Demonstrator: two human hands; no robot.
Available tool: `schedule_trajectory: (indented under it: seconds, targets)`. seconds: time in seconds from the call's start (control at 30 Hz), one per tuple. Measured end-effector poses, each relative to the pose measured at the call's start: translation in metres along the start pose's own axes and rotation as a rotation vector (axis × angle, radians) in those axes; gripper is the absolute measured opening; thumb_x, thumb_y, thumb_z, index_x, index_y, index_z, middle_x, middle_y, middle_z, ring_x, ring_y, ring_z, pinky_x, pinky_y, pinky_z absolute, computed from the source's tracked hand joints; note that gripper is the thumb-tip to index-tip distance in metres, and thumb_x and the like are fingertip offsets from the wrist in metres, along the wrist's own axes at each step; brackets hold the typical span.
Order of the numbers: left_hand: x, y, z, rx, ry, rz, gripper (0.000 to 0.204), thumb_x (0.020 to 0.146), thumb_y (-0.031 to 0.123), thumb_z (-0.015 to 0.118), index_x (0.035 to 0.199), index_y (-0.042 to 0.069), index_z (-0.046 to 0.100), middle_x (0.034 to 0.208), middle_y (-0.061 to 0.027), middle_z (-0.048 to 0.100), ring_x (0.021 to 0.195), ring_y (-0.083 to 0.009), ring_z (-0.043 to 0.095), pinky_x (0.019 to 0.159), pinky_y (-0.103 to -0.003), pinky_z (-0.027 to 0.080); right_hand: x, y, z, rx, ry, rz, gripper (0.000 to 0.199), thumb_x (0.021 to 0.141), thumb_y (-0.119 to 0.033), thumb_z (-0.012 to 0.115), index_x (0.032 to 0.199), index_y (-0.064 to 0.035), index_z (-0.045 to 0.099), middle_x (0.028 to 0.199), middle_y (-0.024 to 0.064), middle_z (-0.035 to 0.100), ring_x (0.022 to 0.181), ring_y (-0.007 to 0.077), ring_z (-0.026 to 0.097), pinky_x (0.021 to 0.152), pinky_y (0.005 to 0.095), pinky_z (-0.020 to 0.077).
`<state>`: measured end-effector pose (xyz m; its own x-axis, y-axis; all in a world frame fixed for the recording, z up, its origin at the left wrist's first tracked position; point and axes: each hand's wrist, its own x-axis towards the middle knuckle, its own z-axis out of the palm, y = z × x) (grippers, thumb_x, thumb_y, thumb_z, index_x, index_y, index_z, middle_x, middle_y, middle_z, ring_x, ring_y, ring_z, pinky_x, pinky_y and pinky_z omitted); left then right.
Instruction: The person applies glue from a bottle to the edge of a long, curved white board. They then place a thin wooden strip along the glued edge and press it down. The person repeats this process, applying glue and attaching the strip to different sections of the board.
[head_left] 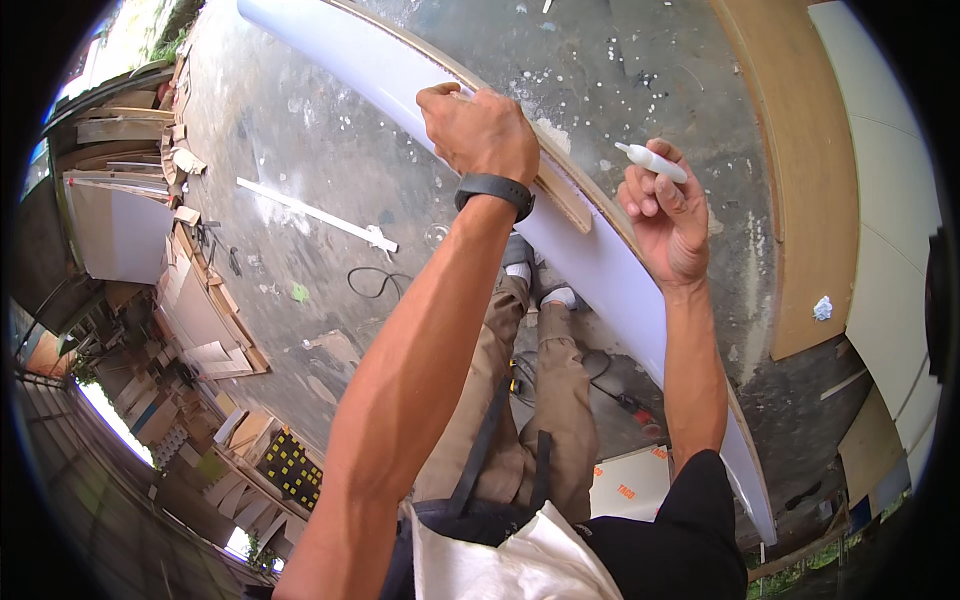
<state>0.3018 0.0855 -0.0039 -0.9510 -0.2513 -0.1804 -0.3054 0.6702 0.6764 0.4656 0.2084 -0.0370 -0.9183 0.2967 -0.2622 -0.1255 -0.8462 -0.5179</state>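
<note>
A long white laminated board point(600, 265) stands on edge and runs from the upper left to the lower right. My left hand point(482, 128), with a black watch at the wrist, presses down on a narrow wooden strip point(562, 195) that lies along the board's top edge. My right hand point(664, 215) is held just right of the board. It grips a small white glue tube point(652, 162) whose nozzle points to the upper left.
Below lies a concrete floor point(320, 150) with a loose white strip point(315, 212) and a black cable point(375, 282). Wood offcuts and boards are stacked at the left point(190, 300). Large plywood and white panels point(810, 170) lie at the right. My legs and shoes point(530, 290) stand by the board.
</note>
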Motion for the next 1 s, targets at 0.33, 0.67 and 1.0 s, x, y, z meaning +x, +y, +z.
schedule_trajectory:
  seconds: [0.33,0.67,1.0]
  targets:
    - [0.000,-0.001,0.001,-0.001,0.021,-0.015,0.038,0.092,0.012,0.060,0.122,-0.010,0.052,0.109,-0.0318,0.065,0.100,-0.0419,0.070,0.090,-0.049,0.057,0.004,0.008,0.001,-0.597,0.017,-0.117,0.031,0.098,-0.024,0.075,0.119,-0.0024,0.064,0.099,0.0045,0.068,0.088,0.0127,0.066,0.083,0.0263,0.0539]
    - [0.000,0.000,0.000,-0.083,0.023,-0.032,0.026,0.090,0.006,0.058,0.111,-0.007,0.050,0.110,-0.0282,0.061,0.098,-0.0472,0.066,0.092,-0.055,0.050,-0.009,0.015,0.004,-1.109,-0.031,-0.430,0.026,0.096,-0.015,0.076,0.118,-0.0032,0.066,0.101,0.0066,0.070,0.087,0.0146,0.067,0.078,0.0284,0.0538]
    - [0.001,-0.006,0.003,-0.058,0.059,0.033,0.026,0.090,0.006,0.059,0.109,-0.008,0.049,0.110,-0.0297,0.060,0.098,-0.0479,0.066,0.093,-0.056,0.050,-0.009,0.020,0.007,-1.324,-0.103,-0.637,0.026,0.093,-0.010,0.078,0.114,-0.0016,0.066,0.099,0.0116,0.071,0.085,0.0223,0.069,0.073,0.0327,0.0553]
